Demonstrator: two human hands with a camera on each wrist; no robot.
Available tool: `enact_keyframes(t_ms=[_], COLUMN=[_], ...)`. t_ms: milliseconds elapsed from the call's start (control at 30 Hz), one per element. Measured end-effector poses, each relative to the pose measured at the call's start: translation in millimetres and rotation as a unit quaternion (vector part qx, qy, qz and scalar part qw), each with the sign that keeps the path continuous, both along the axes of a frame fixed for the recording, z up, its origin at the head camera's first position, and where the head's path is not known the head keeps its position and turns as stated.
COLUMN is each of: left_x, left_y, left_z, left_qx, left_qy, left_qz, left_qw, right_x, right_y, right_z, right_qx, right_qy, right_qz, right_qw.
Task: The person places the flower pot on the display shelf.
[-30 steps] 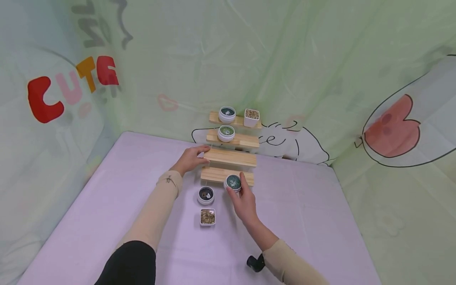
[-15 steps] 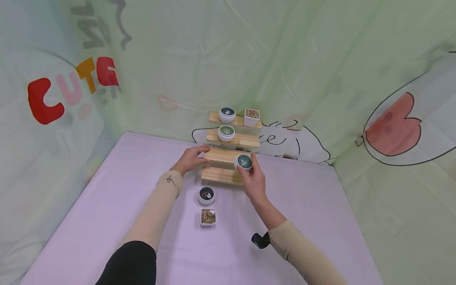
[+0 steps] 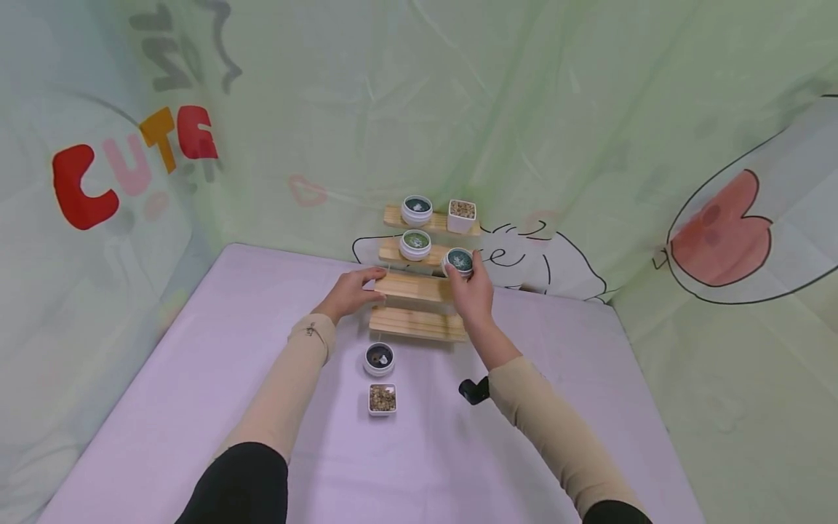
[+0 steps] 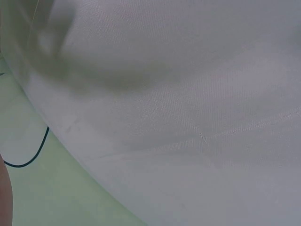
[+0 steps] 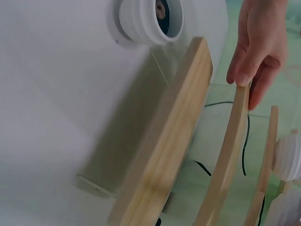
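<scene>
My right hand pinches a small round white pot with a teal top at the right end of the second board from the top of a four-tier wooden stand. With my left hand I grip the left end of the third board; the right wrist view shows the thumb on that board's edge. A round white pot with a green top sits on the left of the second board. The top board carries a dark-topped round pot and a square pot of gravel.
In front of the bottom board, a round white pot with a dark top and a square gravel pot stand on the lilac cloth. A printed green curtain hangs close behind the stand.
My right hand has carried the teal-topped pot up and to the right, from the bottom board's level to the second board from the top. The left hand has stayed put.
</scene>
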State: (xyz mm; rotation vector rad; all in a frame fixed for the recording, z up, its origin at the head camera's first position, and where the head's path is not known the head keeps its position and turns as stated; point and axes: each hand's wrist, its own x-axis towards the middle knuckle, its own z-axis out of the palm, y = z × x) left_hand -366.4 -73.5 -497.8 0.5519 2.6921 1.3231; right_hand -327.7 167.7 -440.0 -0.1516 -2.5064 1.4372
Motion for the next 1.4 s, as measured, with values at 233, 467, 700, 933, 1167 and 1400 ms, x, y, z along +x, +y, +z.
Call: enact_keyframes(t_ms=[233, 467, 700, 933, 1167, 1400], left_x=[1.7, -0.3, -0.1, 1.3, -1.3, -2.8], left_y=[0, 1, -1, 0, 0, -2], left_z=[0.0, -1.7, -2.5, -1.8, -3.3, -4.7], left_qx=[0.005, 0.007, 0.008, 0.016, 0.014, 0.017], left_qy=[0.004, 0.005, 0.005, 0.002, 0.005, 0.008], left_qz=[-0.002, -0.004, -0.002, -0.003, -0.002, -0.005], left_qw=[1.0, 1.0, 1.0, 0.9999, 0.9999, 0.9998], right_x=[-14.6, -20.7, -26.1, -31.7, -35.9, -37.0], right_y=[-3, -5, -7, -6, -6, -7], right_z=[4.2, 4.9, 8.0, 6.9, 6.3, 4.6], right_qx=[0.025, 0.032, 0.045, 0.029, 0.034, 0.033], right_qy=[-0.02, -0.026, -0.031, -0.022, -0.013, -0.007], right_qz=[-0.005, -0.01, -0.012, -0.028, -0.033, -0.036], right_qw=[0.999, 0.999, 0.998, 0.999, 0.999, 0.999])
